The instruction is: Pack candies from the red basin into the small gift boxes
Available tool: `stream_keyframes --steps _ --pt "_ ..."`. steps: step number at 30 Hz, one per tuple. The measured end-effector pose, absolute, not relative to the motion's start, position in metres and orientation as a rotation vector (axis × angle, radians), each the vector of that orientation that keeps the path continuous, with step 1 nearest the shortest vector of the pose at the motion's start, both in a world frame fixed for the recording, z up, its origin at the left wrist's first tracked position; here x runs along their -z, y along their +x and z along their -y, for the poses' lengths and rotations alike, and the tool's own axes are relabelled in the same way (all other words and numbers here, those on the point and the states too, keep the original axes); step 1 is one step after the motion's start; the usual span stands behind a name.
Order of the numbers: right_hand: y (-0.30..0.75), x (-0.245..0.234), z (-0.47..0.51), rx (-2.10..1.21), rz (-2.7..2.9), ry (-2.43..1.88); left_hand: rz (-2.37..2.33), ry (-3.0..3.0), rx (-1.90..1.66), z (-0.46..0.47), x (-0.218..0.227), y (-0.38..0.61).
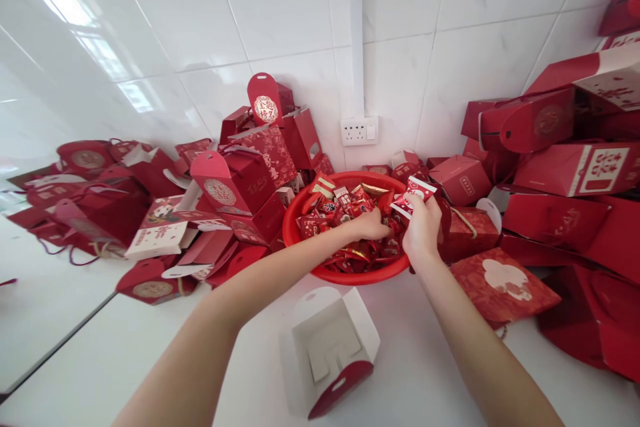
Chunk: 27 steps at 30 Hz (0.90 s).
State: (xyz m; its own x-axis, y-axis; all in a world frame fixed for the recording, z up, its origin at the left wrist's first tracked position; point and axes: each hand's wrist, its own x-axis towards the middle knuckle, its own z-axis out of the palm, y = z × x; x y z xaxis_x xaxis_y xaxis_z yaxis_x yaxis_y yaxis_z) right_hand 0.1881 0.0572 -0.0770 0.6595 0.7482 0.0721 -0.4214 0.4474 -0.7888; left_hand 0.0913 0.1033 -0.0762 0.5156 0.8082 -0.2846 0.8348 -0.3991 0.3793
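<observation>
A red plastic basket (361, 277) full of small red and gold wrapped sweets (350, 207) stands against the wall. My left hand (374, 225) is down among the sweets, fingers bent together; whatever they grip is hidden. Over the basket's right rim, my right hand (423, 225) pinches a red-and-white candy packet (414, 196) between thumb and fingers. In front of the basket, between my forearms, sits an unlidded gift box (334, 347), white inside, with its flaps spread and a dark red flap toward me. No sweets show inside it.
Red gift boxes (235, 180) are piled left of the basket, with more boxes (100, 200) farther left. Another tall heap of boxes (555, 220) rises on the right. A white socket (359, 131) is on the tiled wall behind. A dark seam (60, 347) crosses the white table.
</observation>
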Motion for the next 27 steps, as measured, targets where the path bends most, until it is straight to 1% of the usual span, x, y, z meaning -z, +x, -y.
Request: stream_keyframes --steps 2,4,6,8,11,14,17,19,23,27 --pt "0.189 0.078 -0.057 -0.750 0.451 -0.825 -1.330 2.188 0.013 -0.095 0.074 0.104" --pt "0.190 0.080 -0.058 -0.731 0.454 -0.818 -1.152 2.183 -0.054 -0.088 0.066 0.109" --pt "0.190 0.080 -0.058 -0.710 0.450 -0.809 -0.922 2.232 -0.083 -0.085 0.051 0.104" --pt "0.190 0.080 -0.058 -0.710 0.438 -0.804 -0.863 2.281 -0.056 -0.087 0.032 0.089" --pt "0.190 0.078 -0.057 -0.729 0.418 -0.802 -1.124 2.269 0.006 -0.098 0.003 0.051" --pt "0.188 0.076 -0.056 -0.750 0.403 -0.798 -1.408 2.379 0.083 -0.109 -0.013 0.008" --pt "0.188 0.074 -0.056 -0.764 0.393 -0.794 -1.740 2.498 0.306 -0.111 -0.012 -0.021" --pt "0.187 0.073 -0.056 -0.765 0.386 -0.791 -1.842 2.520 0.411 -0.107 -0.002 -0.028" --pt "0.187 0.072 -0.055 -0.788 0.380 -0.783 -1.764 2.527 0.449 -0.099 0.020 -0.021" --pt "0.187 0.071 -0.053 -0.802 0.371 -0.783 -1.730 2.369 0.500 -0.103 0.032 -0.014"
